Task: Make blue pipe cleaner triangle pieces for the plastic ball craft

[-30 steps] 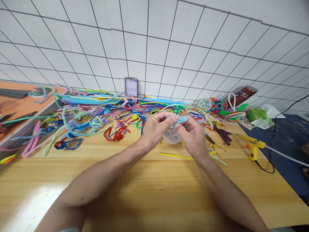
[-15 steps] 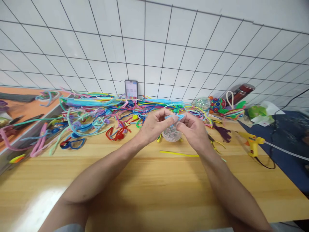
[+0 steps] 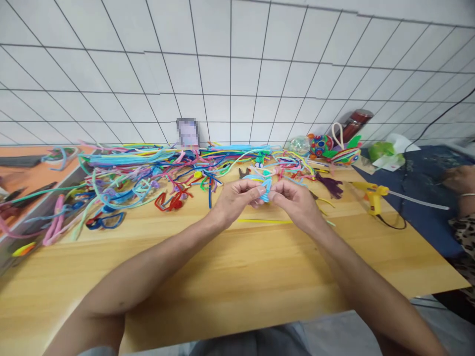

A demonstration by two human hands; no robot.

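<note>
Over the middle of the table, a light-blue pipe-cleaner piece (image 3: 266, 190), bent into a small pointed loop, sits between my two hands. My left hand (image 3: 236, 199) is closed, with its thumb and fingers pinching the piece from the left. My right hand (image 3: 295, 199) grips its right edge between thumb and forefinger. Fingers cover part of the piece, and what lies behind it is hard to make out. Just below my hands a straight yellow pipe cleaner (image 3: 265, 221) lies on the wooden table (image 3: 230, 277).
Tangled pipe cleaners (image 3: 129, 160) crowd the table's back. A phone (image 3: 188, 132) leans on the tiled wall. To the right are a yellow glue gun (image 3: 374, 197), a clear ball (image 3: 300, 144), a colourful fish figure (image 3: 343, 154) and a dark red flask (image 3: 356, 123). Another person's hand (image 3: 460, 179) appears far right.
The blue piece is turned, so its pointed loop faces me; the clear glittery ball under my hands no longer shows. The view has shifted, and another person's hand has come in at right.
</note>
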